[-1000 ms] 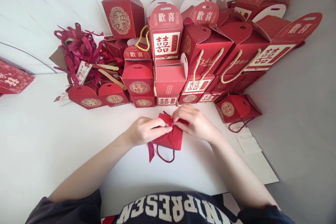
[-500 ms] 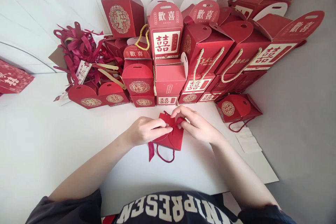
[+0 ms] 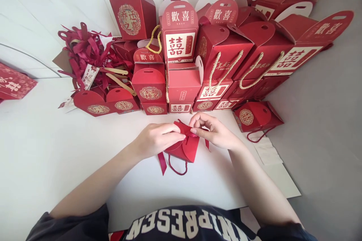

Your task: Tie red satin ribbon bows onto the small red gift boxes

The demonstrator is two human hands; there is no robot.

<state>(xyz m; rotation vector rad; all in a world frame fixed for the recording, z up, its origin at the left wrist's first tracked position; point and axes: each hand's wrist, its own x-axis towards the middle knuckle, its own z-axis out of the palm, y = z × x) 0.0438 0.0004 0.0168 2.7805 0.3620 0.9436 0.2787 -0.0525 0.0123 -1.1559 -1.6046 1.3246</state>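
Note:
A small red gift box [image 3: 185,148] with rounded flaps lies on the white table [image 3: 56,158] in front of me. A dark red ribbon [image 3: 162,162] runs through its top and trails off on both sides, and a red cord loop hangs at its near edge. My left hand [image 3: 155,140] is closed, pinching the ribbon against the box's top flap. My right hand [image 3: 215,131] is closed too, pinching the ribbon's other end just right of the box and drawing it sideways.
A wall of stacked red gift boxes [image 3: 181,45] with gold characters and rope handles stands behind. A heap of dark red ribbons [image 3: 87,54] lies at the back left. Another small red box [image 3: 254,115] lies on its side at the right, near white paper [image 3: 267,150].
My right hand has lifted off the box top and moved right, pulling the ribbon out so a loose end now hangs at the box's right. The left hand stays put.

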